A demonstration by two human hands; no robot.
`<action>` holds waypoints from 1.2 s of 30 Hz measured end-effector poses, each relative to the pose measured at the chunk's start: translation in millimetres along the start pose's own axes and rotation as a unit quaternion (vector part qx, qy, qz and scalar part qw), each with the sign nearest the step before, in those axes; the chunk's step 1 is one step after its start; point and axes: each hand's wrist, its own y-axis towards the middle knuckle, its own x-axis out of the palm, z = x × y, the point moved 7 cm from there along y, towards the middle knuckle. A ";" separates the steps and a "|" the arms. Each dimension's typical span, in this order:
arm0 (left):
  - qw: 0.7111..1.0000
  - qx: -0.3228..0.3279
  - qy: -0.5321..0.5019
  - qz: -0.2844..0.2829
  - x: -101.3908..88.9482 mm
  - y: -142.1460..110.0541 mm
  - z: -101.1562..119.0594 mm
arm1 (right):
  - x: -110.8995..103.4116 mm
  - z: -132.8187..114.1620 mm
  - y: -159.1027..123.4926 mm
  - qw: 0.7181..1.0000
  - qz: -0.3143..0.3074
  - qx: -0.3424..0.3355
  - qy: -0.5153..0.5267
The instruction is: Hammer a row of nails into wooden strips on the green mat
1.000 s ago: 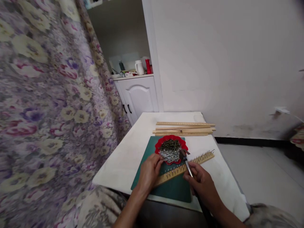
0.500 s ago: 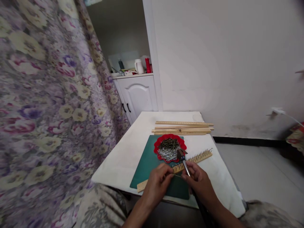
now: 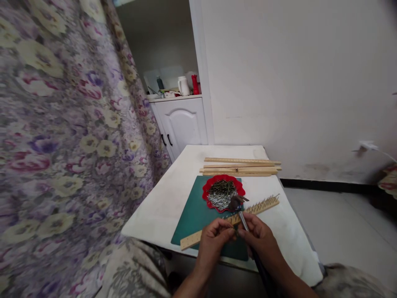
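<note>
A long wooden strip (image 3: 198, 237) with a row of nails standing along its right half lies slanted across a green cutting mat (image 3: 195, 215). My left hand (image 3: 215, 240) is pinched shut over the strip's middle, likely on a nail too small to make out. My right hand (image 3: 260, 238) is closed round the handle of a small hammer (image 3: 238, 205), whose head hovers just above the strip. A red scalloped dish (image 3: 207, 187) heaped with loose nails sits at the far end of the mat, touching distance from both hands.
Several wooden strips (image 3: 242, 166) lie stacked at the far side of the white table (image 3: 161, 207). A flowered curtain (image 3: 62, 136) hangs at the left. A white cabinet (image 3: 181, 124) with bottles on top stands behind. Bare floor lies to the right.
My left hand left the nail dish and drew back over the strip, closing into a pinch beside my right hand. The hammer stayed almost where it was.
</note>
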 end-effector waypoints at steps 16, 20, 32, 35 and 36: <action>0.933 0.111 0.316 0.131 -76.9 -10.9 9.5 | 8.4 -10.9 -10.6 0.996 0.034 0.001 -0.087; 0.920 0.110 0.355 0.123 -71.5 -7.6 3.9 | 7.8 -8.1 -12.1 0.995 0.038 0.001 -0.094; 0.906 0.121 0.392 0.100 -63.9 -6.9 5.1 | 12.2 -10.3 -13.3 0.995 0.025 0.012 -0.091; 0.904 0.122 0.397 0.101 -62.9 -6.1 5.1 | 22.0 -8.6 -15.8 0.995 -0.018 0.038 -0.086; 0.904 0.122 0.396 0.101 -62.8 -5.9 4.8 | 26.5 -7.2 -17.2 0.995 -0.038 0.046 -0.082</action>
